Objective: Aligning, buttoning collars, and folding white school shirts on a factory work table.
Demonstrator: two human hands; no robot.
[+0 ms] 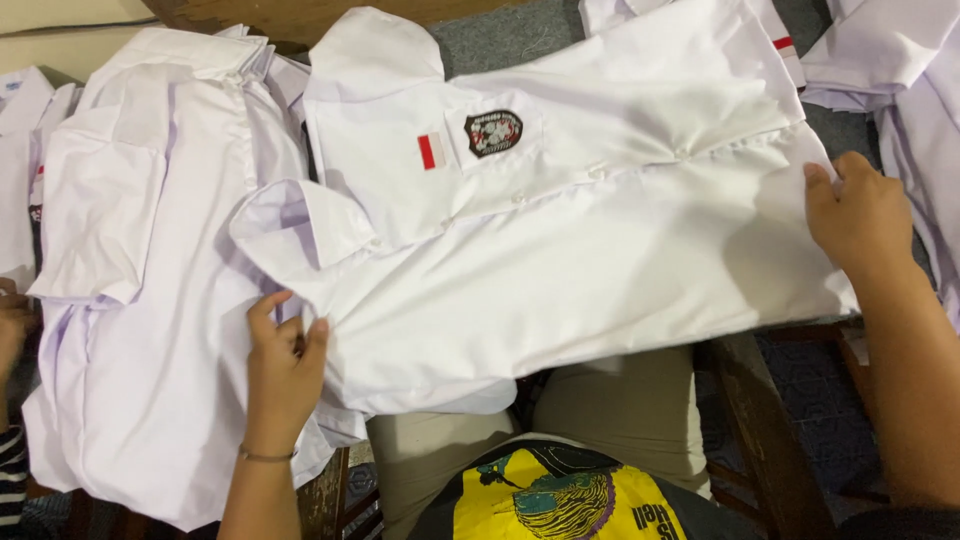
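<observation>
White cotton fills the head view: a short-sleeved white school shirt point(560, 250) lies face up and sideways across the person's lap and the dark wooden counter point(755, 400), its collar toward the left and its hem toward the right; a small red-and-white rectangular patch point(431, 151) sits on the chest beside a dark round-cornered embroidered badge point(493, 132) sewn on the pocket; the button placket runs across the middle of the garment.

The left hand point(283, 370) rests at the near left part of the shirt, close to the collar and the near sleeve, its grip pressed together on the cloth with the thumb on top and the fingers curled over the fold; a thin metal bracelet point(266, 456) circles that wrist; the right hand point(858, 215) holds the hem at the far right, its grip pinching the fabric edge with the fingers bent under and the thumb above.

Under and to the left of the shirt lies a pile of white shirts point(150, 300), loosely stacked and hanging over the counter's edge; more white garments point(890, 60) lie at the upper right on a grey carpet point(500, 35); khaki trousers point(620, 400) and a yellow printed top point(560, 500) show below; at the far left edge another person's hand point(12, 325) touches the pile, a striped sleeve point(12, 480) beneath it.
</observation>
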